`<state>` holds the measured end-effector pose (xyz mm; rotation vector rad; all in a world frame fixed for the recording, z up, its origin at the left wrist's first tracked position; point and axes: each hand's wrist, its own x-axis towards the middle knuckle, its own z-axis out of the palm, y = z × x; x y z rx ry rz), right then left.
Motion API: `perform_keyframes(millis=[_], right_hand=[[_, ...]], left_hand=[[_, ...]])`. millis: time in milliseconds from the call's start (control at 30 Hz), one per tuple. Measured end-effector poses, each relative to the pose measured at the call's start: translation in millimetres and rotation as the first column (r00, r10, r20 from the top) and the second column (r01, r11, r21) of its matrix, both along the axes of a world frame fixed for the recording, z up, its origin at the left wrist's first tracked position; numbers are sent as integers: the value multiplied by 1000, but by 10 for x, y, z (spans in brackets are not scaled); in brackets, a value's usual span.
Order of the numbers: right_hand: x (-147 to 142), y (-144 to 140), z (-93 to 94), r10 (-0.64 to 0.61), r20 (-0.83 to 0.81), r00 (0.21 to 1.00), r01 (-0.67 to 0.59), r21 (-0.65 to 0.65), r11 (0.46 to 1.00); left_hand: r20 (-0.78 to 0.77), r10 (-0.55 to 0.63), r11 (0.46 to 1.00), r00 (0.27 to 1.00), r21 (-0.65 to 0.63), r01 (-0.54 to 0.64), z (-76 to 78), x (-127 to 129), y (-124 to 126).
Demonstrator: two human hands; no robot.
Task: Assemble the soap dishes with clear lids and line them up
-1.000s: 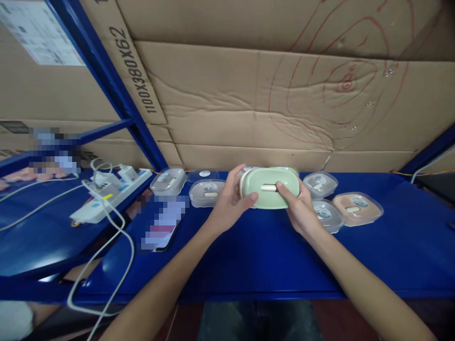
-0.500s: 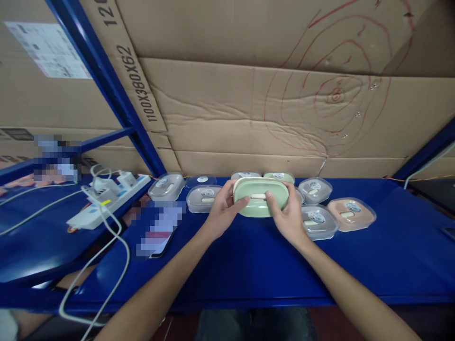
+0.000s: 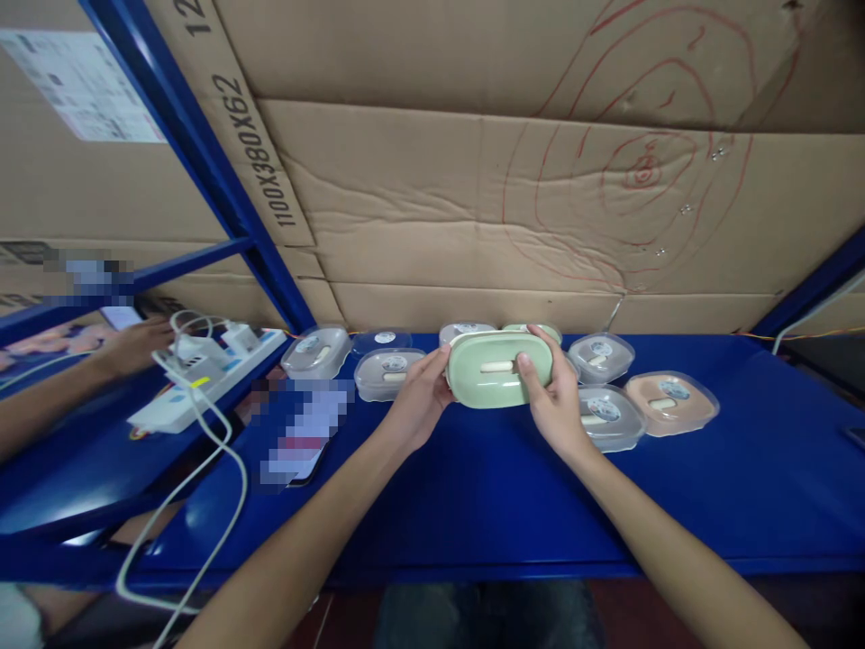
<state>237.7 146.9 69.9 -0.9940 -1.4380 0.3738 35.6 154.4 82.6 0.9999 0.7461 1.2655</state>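
Green box [image 3: 498, 370] held clear of the blue shelf [image 3: 473, 487], tilted so its lid face, with a pale handle bar, turns toward the camera. Left hand [image 3: 417, 403] clasps the box's left end; right hand [image 3: 552, 401] clasps the right end, thumb laid on the lid by the bar. Gripping both ends likely keeps the lid shut and the face readable.

Behind and beside it: about 7 similar clear boxes [image 3: 392, 373] in 2 rows, 1 peach box [image 3: 671, 402] at right, all close together near the cardboard wall [image 3: 473, 207]. Little room there.

Front half of shelf bare. Phone [image 3: 301, 437] lies left; power strip [image 3: 203, 379] farther left, another person's hand [image 3: 132, 342] near it.
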Motion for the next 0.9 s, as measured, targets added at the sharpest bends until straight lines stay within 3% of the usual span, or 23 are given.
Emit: perform_keyframes(millis=[300,467,600,733,833,900], right_hand=[[13,12,31,14,-19,1000,-13,31,999],[34,50,-5,14,15,1000,-15,17,1000],[22,34,-20,-34,51,998,32,28,999],[9,17,-13,-51,97,994,46,51,998],[8,27,2,-7,-7,1000,8,15,1000],[6,34,20,99,-167,981,-115,-89,989]], left_hand=[[31,-20,999,999,-46,21,-22,-18,10],[1,-118,991,993,58,118,31,31,-70],[-75,-48,985,996,164,60,18,52,-106],[-81,1,987,997,162,12,-13,33,-75],[-78,-3,986,997,166,16,-18,13,-50],[-88,-14,987,996,161,28,-20,4,-40]])
